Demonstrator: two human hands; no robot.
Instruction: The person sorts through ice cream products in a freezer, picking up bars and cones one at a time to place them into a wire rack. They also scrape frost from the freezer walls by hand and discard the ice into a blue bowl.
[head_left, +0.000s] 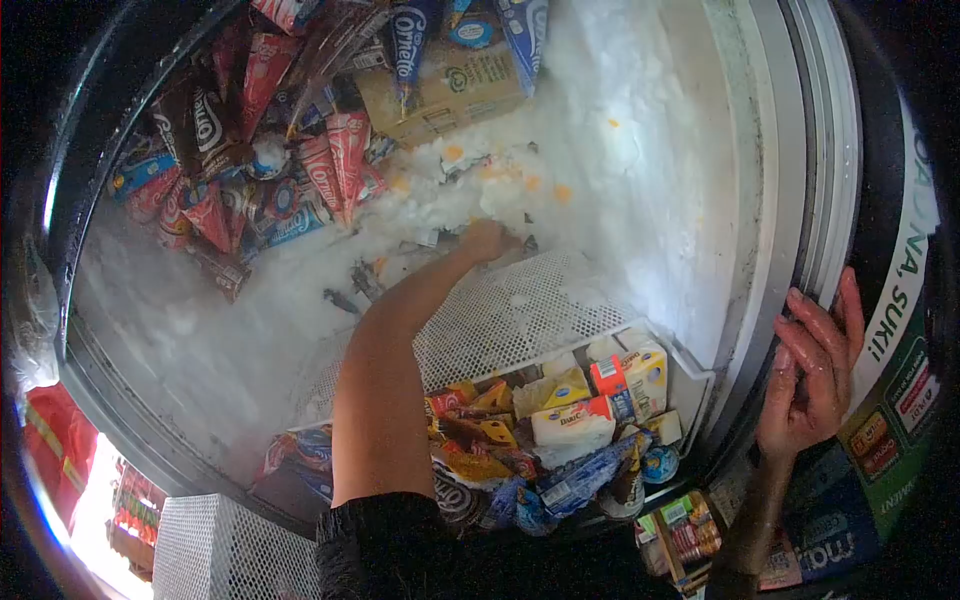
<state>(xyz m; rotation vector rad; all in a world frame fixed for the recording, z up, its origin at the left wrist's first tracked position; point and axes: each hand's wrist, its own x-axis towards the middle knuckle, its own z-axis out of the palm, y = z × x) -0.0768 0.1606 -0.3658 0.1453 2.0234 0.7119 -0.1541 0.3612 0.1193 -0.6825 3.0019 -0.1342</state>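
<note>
The left hand [487, 241] curls against the frost [440, 205]; gripping what, if anything, I can't tell. Wrapped cones [346, 155] lie beyond it; the right hand [815, 370], loosely spread, empty, is beside the freezer rim [828, 190].

Two hands [486, 240], one freezer [742, 200], one cardboard box [445, 108] — cones [347, 150] too jumbled to count.
</note>
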